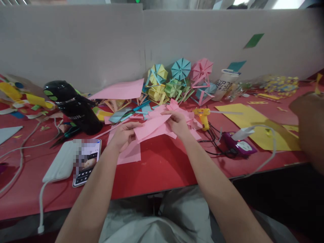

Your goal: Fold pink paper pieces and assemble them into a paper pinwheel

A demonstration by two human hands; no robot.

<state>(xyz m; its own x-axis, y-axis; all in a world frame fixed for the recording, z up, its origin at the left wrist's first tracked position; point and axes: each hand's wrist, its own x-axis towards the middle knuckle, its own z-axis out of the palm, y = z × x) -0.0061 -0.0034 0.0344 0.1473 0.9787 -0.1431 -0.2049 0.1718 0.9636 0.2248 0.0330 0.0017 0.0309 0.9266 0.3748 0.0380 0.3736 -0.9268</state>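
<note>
A folded sheet of pink paper (152,128) is held up just above the red table between both my hands. My left hand (124,136) grips its left end, thumb and fingers closed on it. At the upper right corner, my right hand (177,122) pinches the same paper. Behind it lies a loose heap of pink paper pieces (181,113), partly hidden by the paper and my right hand. Under my left wrist a flat pink sheet (130,156) rests on the table.
Folded paper umbrellas (181,69) stand against the grey partition (76,44). A black bottle (76,111), phone (87,162) and white power bank (60,160) are left. Rightward are a yellow glue gun (203,116), purple power socket (238,145), yellow sheet (263,130), paper cup (225,84) and another person's arm (310,125).
</note>
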